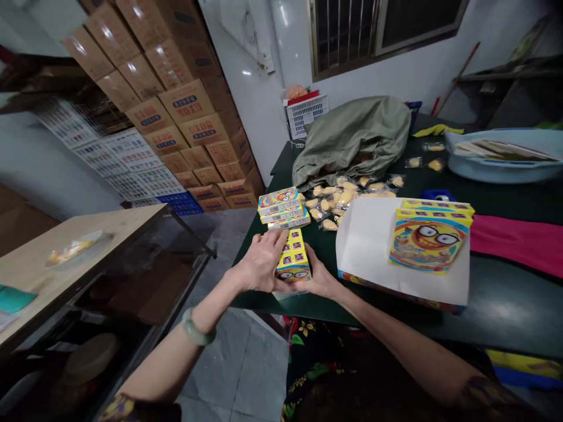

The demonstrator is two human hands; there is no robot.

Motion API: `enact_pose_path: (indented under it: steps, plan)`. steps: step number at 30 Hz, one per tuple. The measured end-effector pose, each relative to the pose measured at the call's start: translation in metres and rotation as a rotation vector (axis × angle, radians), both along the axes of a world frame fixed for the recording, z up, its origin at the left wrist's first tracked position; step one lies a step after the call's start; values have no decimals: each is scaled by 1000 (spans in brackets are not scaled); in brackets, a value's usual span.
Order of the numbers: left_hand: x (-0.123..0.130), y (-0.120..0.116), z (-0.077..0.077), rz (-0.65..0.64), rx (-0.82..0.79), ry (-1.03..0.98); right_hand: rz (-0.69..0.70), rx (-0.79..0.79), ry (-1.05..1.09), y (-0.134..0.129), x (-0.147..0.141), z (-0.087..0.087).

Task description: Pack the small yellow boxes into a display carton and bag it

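Observation:
Both of my hands are wrapped round a group of small yellow cartons at the table's near left corner. My left hand presses on their left side and top. From the right, my right hand grips the same cartons, its fingers curled in front. Just beyond lies a stack of similar cartons, on their sides. To the right, a white-lined display box holds a few upright yellow cartons with a cartoon face in glasses. Small wrapped yellow pieces are scattered behind.
A grey-green sack lies at the back of the dark green table. A light blue basin and pink cloth are on the right. Brown boxes are stacked by the wall. A wooden-topped table stands left.

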State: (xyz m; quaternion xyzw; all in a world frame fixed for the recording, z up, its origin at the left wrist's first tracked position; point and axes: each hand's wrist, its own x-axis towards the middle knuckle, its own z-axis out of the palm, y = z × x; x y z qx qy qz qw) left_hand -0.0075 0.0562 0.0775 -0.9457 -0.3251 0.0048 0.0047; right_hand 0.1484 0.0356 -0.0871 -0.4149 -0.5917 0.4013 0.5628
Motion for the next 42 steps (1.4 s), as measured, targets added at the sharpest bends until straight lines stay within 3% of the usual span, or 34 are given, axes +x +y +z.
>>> enact_pose_path:
  steps: [4, 6, 8, 10, 12, 14, 16, 18, 20, 22, 26, 33, 37, 40, 42]
  plan:
    - [10, 5, -10, 24, 72, 8, -39, 0, -157, -4, 1, 7]
    - [2, 6, -13, 22, 96, -51, -66, -2, -323, -21, 10, 19]
    - [-9, 7, -11, 27, 117, -127, -146, 101, -461, -50, 28, 32]
    - [-19, 5, -2, 36, 116, -216, -378, 343, -532, -84, 57, 40]
    - [-22, -1, 11, 33, 71, -327, -747, 550, -575, -115, 98, 39]
    - [-13, -10, 25, 21, -9, -445, -1064, 470, -608, -134, 143, 27]
    - [9, -16, 34, -6, -111, -550, -1217, 238, -587, -140, 180, 8]
    - [41, -18, 36, -68, -227, -626, -1150, 34, -474, -137, 202, -12]
    - [75, -15, 33, -130, -291, -637, -1018, -74, -357, -133, 208, -27]
    - [107, -8, 29, -186, -315, -606, -937, -102, -285, -130, 206, -33]
    - [153, 0, 23, -295, -322, -543, -911, -94, -209, -132, 201, -32]
    - [199, -10, 6, -444, -45, -344, -865, -50, -199, -134, 206, -32]
    - [217, -11, -11, -462, -86, -231, -870, -66, -271, -134, 202, -34]
    - [227, -13, -16, -433, -184, -165, -997, -86, -421, -135, 195, -32]
    - [232, -21, -15, -432, -160, -126, -1120, -99, -534, -137, 190, -31]
